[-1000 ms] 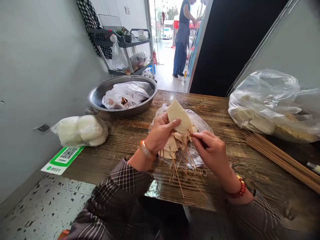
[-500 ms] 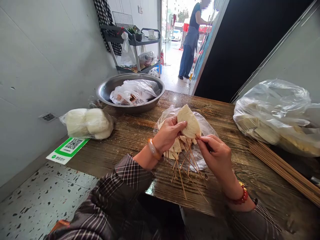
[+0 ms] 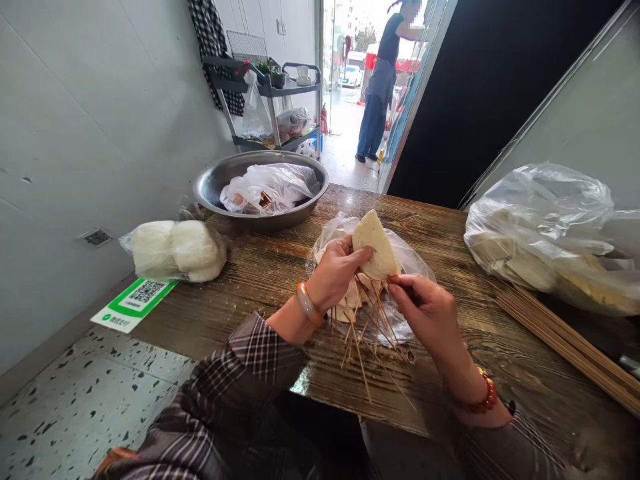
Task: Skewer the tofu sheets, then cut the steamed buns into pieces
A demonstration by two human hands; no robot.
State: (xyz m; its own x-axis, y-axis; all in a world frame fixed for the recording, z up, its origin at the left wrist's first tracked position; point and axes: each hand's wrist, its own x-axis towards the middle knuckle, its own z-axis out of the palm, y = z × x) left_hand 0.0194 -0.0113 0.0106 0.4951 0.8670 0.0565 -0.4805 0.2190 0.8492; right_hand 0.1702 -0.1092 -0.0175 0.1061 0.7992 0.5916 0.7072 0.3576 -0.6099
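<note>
My left hand (image 3: 336, 273) is closed on a flat, pale, roughly triangular slice of dough-like food (image 3: 375, 248), thumb on its near face. At its lower right corner, my right hand (image 3: 425, 307) pinches what looks like a thin skewer, mostly hidden by the fingers. Just below lies a pile of similar slices (image 3: 345, 312) on a clear plastic bag (image 3: 417, 261). Several thin wooden skewers (image 3: 361, 363) stick out of that pile toward me.
A steel basin (image 3: 210, 190) holding a plastic bag stands at the back. Wrapped white buns (image 3: 193, 247) and a QR card (image 3: 135, 303) are left. At right lie a large clear bag (image 3: 545, 207) and a skewer bundle (image 3: 560, 340). A person (image 3: 377, 87) stands by the doorway.
The slice has turned slightly in my left hand. My right hand has shifted a little left, still at the slice's corner. The person by the doorway has raised an arm.
</note>
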